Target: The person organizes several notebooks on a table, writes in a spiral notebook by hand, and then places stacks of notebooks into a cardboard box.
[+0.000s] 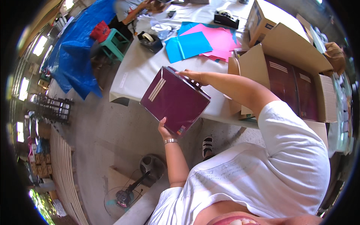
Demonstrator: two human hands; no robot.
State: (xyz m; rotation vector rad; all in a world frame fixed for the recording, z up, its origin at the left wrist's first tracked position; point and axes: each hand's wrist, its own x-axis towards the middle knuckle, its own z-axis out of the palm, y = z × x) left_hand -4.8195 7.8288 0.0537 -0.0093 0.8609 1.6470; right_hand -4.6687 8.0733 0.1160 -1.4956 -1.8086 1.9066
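Note:
A thick stack of maroon notebooks, tilted, with pale lines on the top cover, is held between both hands in front of the table's near edge. My left hand grips its lower edge, thumb on the cover and the other fingers hidden underneath. At the upper right edge my right hand is closed round the stack, its fingers partly out of sight. To the right, an open cardboard box holds more maroon notebooks in side-by-side piles.
On the white-covered table lie blue sheets and pink sheets, with two tape dispensers nearby. Another person's arm reaches in at the far side. A green stool and a fan stand on the floor.

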